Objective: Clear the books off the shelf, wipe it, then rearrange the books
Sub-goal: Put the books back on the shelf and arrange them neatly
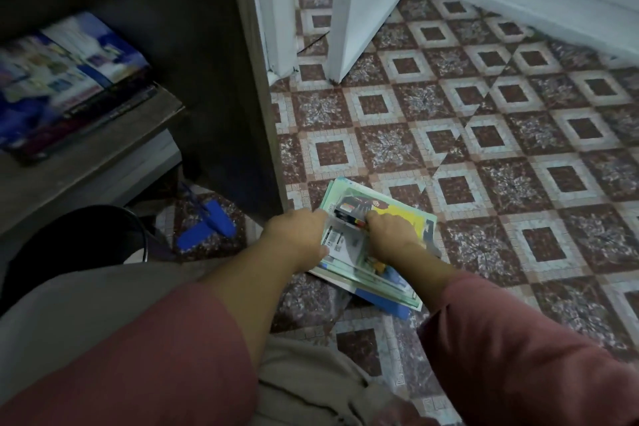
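A pile of thin books [349,194] with green, yellow and blue covers lies on the patterned floor, beside the dark shelf unit's side panel [249,86]. My left hand [299,235] grips the pile's left edge, fingers curled over it. On the yellow top cover sits my right hand [392,235], its fingers curled and their tips hidden. On the wooden shelf board [103,156] at the left lie a few more books [69,79] with blue covers, blurred.
A blue object [205,225] lies on the floor under the shelf, by a black round thing [86,235]. A white door [366,3] stands ajar at the top. The tiled floor [518,149] spreads out to the right. My knees and grey trousers fill the foreground.
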Demonstrator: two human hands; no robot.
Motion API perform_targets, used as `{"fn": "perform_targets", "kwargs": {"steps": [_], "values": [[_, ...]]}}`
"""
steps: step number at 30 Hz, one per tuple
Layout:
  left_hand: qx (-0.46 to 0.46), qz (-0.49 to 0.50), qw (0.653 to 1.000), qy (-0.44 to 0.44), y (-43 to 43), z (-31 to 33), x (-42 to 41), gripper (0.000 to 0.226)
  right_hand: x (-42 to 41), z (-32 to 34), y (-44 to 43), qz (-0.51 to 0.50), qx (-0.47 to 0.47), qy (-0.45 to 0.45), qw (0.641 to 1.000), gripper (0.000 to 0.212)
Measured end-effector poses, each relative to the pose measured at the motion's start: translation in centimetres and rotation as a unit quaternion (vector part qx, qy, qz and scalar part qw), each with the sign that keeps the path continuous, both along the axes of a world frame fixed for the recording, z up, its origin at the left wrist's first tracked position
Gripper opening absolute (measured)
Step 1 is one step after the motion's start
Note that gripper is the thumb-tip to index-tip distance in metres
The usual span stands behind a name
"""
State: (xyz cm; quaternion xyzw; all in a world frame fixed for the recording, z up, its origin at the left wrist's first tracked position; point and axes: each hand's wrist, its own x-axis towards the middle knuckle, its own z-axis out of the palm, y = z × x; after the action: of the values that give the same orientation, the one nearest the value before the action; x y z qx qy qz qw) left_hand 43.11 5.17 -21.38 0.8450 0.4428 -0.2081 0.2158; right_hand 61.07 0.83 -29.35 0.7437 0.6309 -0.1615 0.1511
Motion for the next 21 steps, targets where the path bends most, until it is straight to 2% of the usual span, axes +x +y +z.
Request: {"fn": "perform_targets", "kwargs": {"steps": [3, 6, 7, 9, 11, 13, 16, 21], "values": [[0.078, -0.017, 0.996, -0.04, -0.7, 1.6, 0.2, 0.065, 0.3, 4.6, 0.3, -0.005, 0.011, 0.032, 0.999, 0.031], [0.168, -0.039, 0.982, -0.072, -0.7, 3.8, -0.2, 0.081, -1.0, 9.2, -0.4, 0.06, 0.001, 0.06, 0.996, 0.033], [0.201, -0.054, 0.975, -0.074, -0.5, 4.8, -0.5, 0.082, -1.9, 10.7, -0.8, 0.085, 0.001, 0.066, 0.994, 0.034], [0.243, -0.086, 0.964, -0.063, -0.4, 7.0, -1.3, 0.071, -3.9, 13.6, -1.4, 0.135, 0.014, 0.081, 0.987, 0.033], [0.236, -0.106, 0.966, -0.023, -0.5, 9.2, -2.7, 0.057, -6.0, 16.4, -1.7, 0.159, 0.034, 0.118, 0.98, 0.034], [0.202, -0.091, 0.975, 0.019, -0.6, 11.5, -4.8, 0.053, -7.9, 18.5, -1.5, 0.171, 0.049, 0.158, 0.971, 0.034], [0.191, -0.061, 0.98, 0.009, -0.6, 14.2, -8.8, 0.04, -10.7, 20.4, -1.0, 0.185, 0.093, 0.183, 0.961, 0.032], [0.233, -0.008, 0.972, 0.008, -0.4, 17.4, -15.4, 0.036, -14.4, 23.0, 1.4, 0.217, 0.172, 0.085, 0.957, 0.035]]}}
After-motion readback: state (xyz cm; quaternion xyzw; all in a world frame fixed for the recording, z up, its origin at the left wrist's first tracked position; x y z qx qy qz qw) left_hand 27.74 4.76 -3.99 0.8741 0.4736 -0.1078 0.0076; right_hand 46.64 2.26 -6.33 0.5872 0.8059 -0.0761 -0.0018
